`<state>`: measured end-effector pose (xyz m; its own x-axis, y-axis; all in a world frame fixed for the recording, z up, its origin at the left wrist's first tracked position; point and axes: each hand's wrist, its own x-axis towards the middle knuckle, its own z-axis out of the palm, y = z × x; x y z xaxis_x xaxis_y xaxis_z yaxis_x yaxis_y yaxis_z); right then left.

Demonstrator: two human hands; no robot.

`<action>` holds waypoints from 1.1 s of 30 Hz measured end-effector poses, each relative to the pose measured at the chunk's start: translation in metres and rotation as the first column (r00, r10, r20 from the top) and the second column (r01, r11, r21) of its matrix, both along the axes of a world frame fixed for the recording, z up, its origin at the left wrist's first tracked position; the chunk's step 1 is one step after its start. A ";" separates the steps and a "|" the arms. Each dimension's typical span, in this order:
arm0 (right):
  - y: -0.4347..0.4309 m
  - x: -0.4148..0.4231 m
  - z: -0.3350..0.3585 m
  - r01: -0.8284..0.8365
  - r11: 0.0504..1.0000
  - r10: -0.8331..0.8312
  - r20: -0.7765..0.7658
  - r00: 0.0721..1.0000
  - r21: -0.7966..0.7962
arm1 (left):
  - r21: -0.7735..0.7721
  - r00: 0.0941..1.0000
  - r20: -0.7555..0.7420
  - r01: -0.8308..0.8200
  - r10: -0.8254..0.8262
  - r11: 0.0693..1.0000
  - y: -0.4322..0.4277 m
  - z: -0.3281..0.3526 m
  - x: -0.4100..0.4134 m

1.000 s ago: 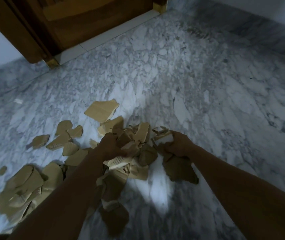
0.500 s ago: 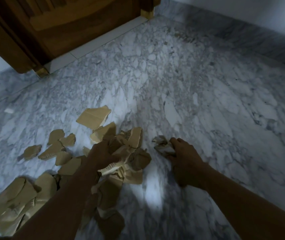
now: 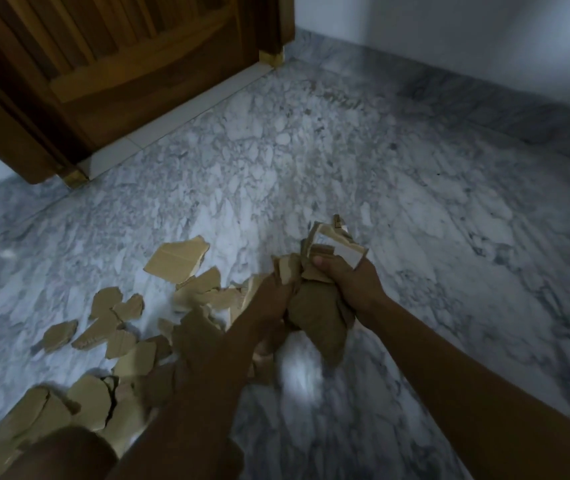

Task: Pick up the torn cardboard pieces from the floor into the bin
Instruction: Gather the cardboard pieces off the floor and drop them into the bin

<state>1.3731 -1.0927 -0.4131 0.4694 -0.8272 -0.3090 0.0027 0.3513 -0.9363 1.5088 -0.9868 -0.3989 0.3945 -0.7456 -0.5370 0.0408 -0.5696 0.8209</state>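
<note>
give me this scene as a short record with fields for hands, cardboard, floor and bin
left hand: grips the cardboard bundle
right hand: grips the same bundle, thumb on top
loose cardboard pieces: scattered on the marble floor, left of the hands
wooden door: far left, beyond the pieces
bin: not in view

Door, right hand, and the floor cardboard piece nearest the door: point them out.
Door (image 3: 131, 105): head view, lower wooden panel.
Right hand (image 3: 349, 284): head view, back of the hand.
Cardboard piece (image 3: 177, 260): head view, its flat face.
</note>
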 end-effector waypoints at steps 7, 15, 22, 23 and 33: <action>-0.034 -0.088 0.093 0.232 0.973 -0.233 0.053 0.971 0.013 | -0.210 0.938 -0.245 0.194 -0.244 0.958 -0.085 0.077 -0.082; -0.030 -0.256 0.175 0.598 0.795 -0.583 0.142 0.800 -0.102 | -0.409 0.693 -0.126 0.616 -0.710 0.674 -0.150 0.154 -0.234; 0.002 -0.461 0.236 0.836 0.502 -0.842 0.094 0.531 -0.223 | -0.514 0.515 -0.013 0.732 -0.857 0.447 -0.162 0.217 -0.446; 0.007 -0.492 0.242 0.852 0.474 -0.861 0.087 0.502 -0.224 | -0.532 0.497 -0.004 0.734 -0.868 0.422 -0.161 0.224 -0.479; 0.037 -0.728 0.242 0.799 0.242 -0.957 -0.271 0.103 -0.550 | -0.627 0.585 0.328 0.722 -0.742 0.292 -0.165 0.220 -0.750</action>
